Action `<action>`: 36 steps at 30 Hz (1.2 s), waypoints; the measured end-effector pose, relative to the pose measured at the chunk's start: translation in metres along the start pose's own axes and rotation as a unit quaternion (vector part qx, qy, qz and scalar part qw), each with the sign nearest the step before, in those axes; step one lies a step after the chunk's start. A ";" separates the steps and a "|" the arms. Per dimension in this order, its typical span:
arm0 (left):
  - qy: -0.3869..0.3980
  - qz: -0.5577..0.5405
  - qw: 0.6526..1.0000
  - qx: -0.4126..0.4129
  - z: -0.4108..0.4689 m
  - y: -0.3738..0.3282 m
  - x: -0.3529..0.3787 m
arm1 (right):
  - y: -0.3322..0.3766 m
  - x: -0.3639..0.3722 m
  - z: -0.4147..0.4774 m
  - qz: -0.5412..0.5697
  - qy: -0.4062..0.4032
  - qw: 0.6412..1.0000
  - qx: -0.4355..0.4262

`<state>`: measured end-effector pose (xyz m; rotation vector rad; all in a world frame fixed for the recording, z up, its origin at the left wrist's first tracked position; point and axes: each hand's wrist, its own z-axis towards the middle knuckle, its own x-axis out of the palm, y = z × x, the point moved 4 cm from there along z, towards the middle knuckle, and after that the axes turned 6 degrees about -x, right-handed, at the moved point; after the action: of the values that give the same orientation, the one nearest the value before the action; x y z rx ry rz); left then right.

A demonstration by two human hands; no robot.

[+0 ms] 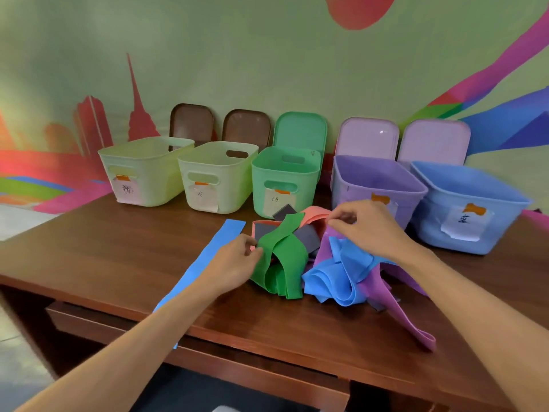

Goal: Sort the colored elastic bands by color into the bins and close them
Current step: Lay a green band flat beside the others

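Single head-worn view, looking forward and down, close over the table (124, 263), bins (285, 179) and wall beyond

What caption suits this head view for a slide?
Left hand pinches a green band, right hand a salmon band, before five open bins.

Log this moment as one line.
phase: sorting | left hand: pinches green band | right hand: pinches salmon band | bins: five, open
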<state>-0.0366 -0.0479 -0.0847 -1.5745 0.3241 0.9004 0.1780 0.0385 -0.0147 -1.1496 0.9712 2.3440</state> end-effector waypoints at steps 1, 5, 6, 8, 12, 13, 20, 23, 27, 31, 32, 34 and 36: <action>0.008 0.000 1.000 -0.003 0.001 0.000 0.001 | 0.002 0.002 0.003 -0.002 -0.007 1.000 0.000; 0.012 -0.047 0.999 -0.013 0.005 0.001 0.006 | 0.015 0.012 0.021 -0.029 -0.020 0.999 -0.012; 0.011 -0.070 0.997 -0.016 0.005 0.002 0.007 | 0.017 0.015 0.027 -0.046 -0.020 0.999 -0.018; 0.016 -0.120 0.992 -0.021 0.005 0.004 0.008 | 0.020 0.024 0.042 -0.085 -0.011 0.996 -0.033; 0.030 -0.163 0.986 -0.009 0.009 0.010 0.007 | 0.015 0.049 0.068 -0.143 0.064 0.987 -0.021; 0.033 -0.173 0.984 -0.008 0.010 0.011 0.006 | 0.013 0.055 0.072 -0.160 0.082 0.984 -0.009; 0.128 -0.259 0.957 -0.001 0.009 0.014 -0.003 | 0.001 0.071 0.077 -0.187 0.141 0.970 0.059; 0.149 -0.293 0.945 0.005 0.005 0.015 -0.006 | 0.002 0.072 0.077 -0.174 0.154 0.970 0.078; 0.152 -0.271 0.950 -0.023 0.004 0.018 -0.008 | 0.005 0.067 0.077 -0.157 0.146 0.972 0.096; 0.170 -0.184 0.967 -0.039 0.002 0.017 -0.008 | 0.018 0.044 0.076 -0.114 0.047 0.989 0.080; 0.175 -0.189 0.966 -0.038 0.001 0.015 -0.009 | 0.022 0.036 0.075 -0.095 0.019 0.993 0.074; 0.175 -0.216 0.960 -0.025 0.001 0.008 -0.012 | 0.032 0.018 0.074 -0.048 -0.032 0.996 0.062; 0.166 -0.240 0.956 -0.006 0.002 -0.001 -0.017 | 0.040 0.000 0.072 -0.005 -0.078 0.996 0.050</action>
<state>-0.0478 -0.0509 -0.0724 -1.7137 0.1568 0.2617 0.1155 0.0618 0.0335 -0.9158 1.0118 2.3101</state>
